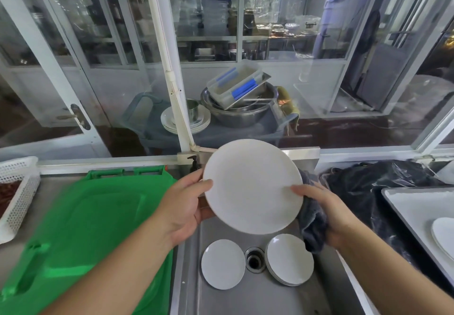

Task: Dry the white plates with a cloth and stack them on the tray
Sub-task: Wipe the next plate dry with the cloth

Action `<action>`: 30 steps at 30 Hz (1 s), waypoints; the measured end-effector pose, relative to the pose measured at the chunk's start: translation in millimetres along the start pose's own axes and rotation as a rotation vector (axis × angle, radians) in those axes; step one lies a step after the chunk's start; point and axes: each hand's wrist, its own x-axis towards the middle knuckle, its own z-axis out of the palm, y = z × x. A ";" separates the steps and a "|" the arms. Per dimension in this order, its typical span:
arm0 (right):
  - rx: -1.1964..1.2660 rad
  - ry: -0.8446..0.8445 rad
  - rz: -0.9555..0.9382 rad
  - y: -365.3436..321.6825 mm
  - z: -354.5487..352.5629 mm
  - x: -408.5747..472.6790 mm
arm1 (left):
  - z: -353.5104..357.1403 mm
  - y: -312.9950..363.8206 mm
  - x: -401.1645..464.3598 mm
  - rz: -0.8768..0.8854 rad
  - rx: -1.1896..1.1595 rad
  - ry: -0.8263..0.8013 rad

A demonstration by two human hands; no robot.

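Held above the sink (260,297), the white plate (253,187) is pinched at its rim by the left hand (183,204) and by the right hand (326,212) through the dark cloth (313,226), nearer the tray (403,206) on the right.

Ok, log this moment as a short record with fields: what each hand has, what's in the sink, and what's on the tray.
left hand: left hand grips the rim of the held plate
right hand: right hand holds the dark cloth against the plate's far edge
sink: sink holds a single plate left of the drain and a small stack right of it
tray: tray on the right, one plate partly in view
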 end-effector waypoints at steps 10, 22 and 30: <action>0.032 0.261 0.035 25.3 -17.7 -28.8 | -1.2 -35.7 25.0 -0.138 0.025 -0.119; 0.175 0.500 -0.089 51.5 -130.8 -117.7 | 95.1 -98.4 1.2 -0.243 0.166 -0.228; 0.218 0.676 -0.168 47.8 -249.7 -218.8 | 227.2 -162.5 -58.3 -0.274 0.233 -0.313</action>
